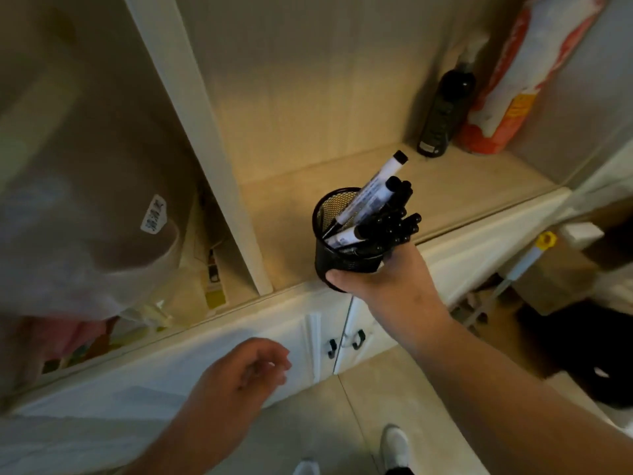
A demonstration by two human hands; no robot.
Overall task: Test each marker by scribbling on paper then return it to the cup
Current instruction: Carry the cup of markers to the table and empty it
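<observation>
A black mesh cup (pixel 334 258) is gripped from below by my right hand (pixel 383 275), held tilted over the front edge of a cabinet shelf (pixel 284 214). Several markers (pixel 376 204) with white barrels and black caps stick out of it, leaning to the right; one stands taller than the rest. My left hand (pixel 243 371) hovers lower down in front of the cabinet doors, fingers loosely curled, holding nothing. No paper is in view.
A dark bottle (pixel 445 111) and a red-and-white package (pixel 513 80) stand at the back right of the shelf. A plastic bag (pixel 85 207) fills the left compartment. Below are white cabinet doors with black handles (pixel 344 342). My shoes (pixel 394 447) stand on a tiled floor.
</observation>
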